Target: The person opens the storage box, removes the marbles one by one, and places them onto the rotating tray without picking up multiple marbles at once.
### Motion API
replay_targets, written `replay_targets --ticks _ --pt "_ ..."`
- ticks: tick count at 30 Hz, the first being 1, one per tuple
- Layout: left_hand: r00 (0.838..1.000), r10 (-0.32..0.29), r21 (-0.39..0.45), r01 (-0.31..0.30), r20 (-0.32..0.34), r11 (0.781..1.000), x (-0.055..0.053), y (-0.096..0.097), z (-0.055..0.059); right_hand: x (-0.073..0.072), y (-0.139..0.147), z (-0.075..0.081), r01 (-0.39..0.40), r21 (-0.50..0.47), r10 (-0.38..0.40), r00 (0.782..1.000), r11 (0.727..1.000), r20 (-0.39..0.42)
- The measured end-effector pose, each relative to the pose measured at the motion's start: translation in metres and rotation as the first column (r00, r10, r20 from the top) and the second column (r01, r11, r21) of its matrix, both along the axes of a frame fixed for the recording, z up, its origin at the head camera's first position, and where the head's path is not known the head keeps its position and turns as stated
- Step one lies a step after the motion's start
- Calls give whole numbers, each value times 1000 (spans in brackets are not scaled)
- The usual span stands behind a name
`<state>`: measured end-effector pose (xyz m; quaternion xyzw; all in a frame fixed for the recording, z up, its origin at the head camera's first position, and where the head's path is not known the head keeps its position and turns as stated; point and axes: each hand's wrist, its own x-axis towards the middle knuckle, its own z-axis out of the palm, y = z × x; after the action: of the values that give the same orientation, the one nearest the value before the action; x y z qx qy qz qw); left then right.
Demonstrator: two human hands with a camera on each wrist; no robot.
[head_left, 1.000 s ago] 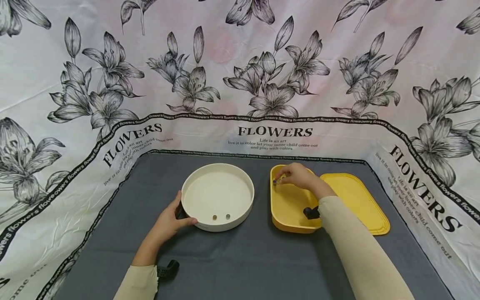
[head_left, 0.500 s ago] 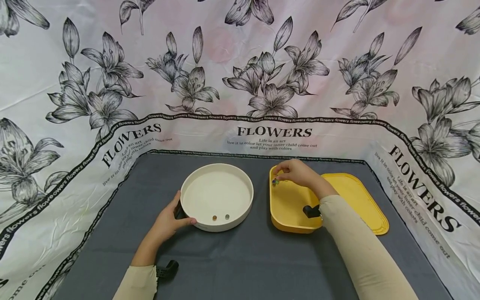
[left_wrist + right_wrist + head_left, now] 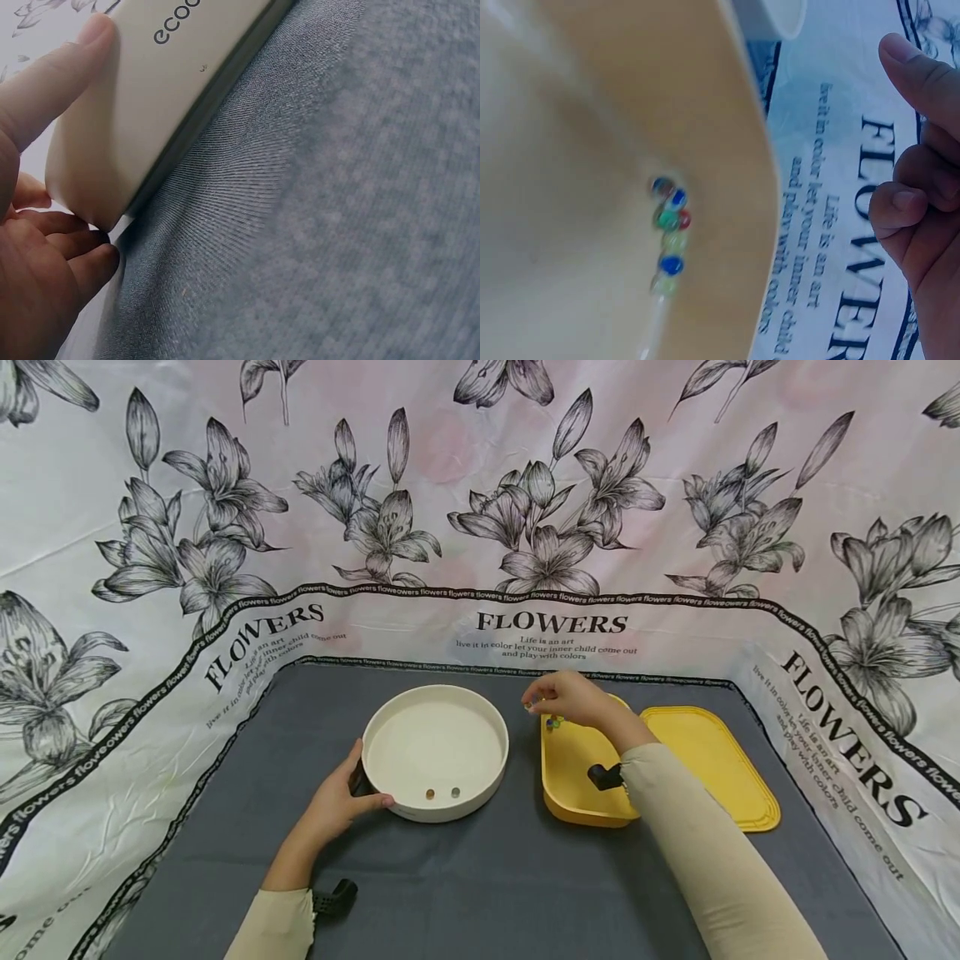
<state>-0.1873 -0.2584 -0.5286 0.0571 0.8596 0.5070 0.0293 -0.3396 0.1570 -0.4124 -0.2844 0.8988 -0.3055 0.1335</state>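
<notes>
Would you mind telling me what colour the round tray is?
The round tray is cream, shown best in the head view.

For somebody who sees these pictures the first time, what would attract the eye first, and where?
Probably the black flowers on the pale backdrop. Nearer, the left hand grips a white pan left of centre; right of it stands a yellow tray with coloured marbles near its far left corner.

The left arm (image 3: 273, 922) reached forward, the left hand (image 3: 337, 800) set in a curved grip, its left thumb (image 3: 52, 90) spread well apart from bent fingers (image 3: 94, 264). The right arm (image 3: 712, 847) slanted forward and leftward, the right hand (image 3: 572, 697) hovering back upward, its right thumb (image 3: 930, 81) and forefinger (image 3: 537, 687) drawn together in a pinch.
</notes>
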Motion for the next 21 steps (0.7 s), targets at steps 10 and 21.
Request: replay_targets --ticks 10,21 --pt "1000 1 -2 -1 -1 1000 -1 0 1 -3 -43 7 -64 69 69 995 996 -75" --pt "1000 -9 -7 9 1 1000 0 0 0 -6 -85 -3 -136 29 137 989 990 -60"
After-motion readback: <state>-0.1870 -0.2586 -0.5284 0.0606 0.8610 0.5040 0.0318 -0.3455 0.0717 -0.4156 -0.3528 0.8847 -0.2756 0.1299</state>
